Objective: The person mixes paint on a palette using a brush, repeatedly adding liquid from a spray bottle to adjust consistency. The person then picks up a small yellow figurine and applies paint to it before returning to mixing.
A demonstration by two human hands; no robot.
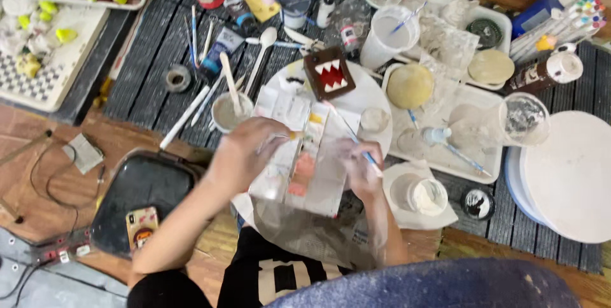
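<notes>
left hand (245, 149) curled, right hand (358, 167) gripping

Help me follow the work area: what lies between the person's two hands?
In the head view, a white box-like piece with a pink patch lies between the left hand and the right hand, which holds a blue-handled brush.

Both hands (305, 155) motion-blurred — grips unclear.

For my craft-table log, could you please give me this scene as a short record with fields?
Left hand: on the white paper-covered block, grip on a small yellow-tipped tool
Right hand: grip on a thin blue-handled brush over the block
Behind the block: brown square piece with red mouth and white teeth on a round white board
Left of the block: small grey cup with a wooden stick
Lower left: black tray holding a phone
</notes>
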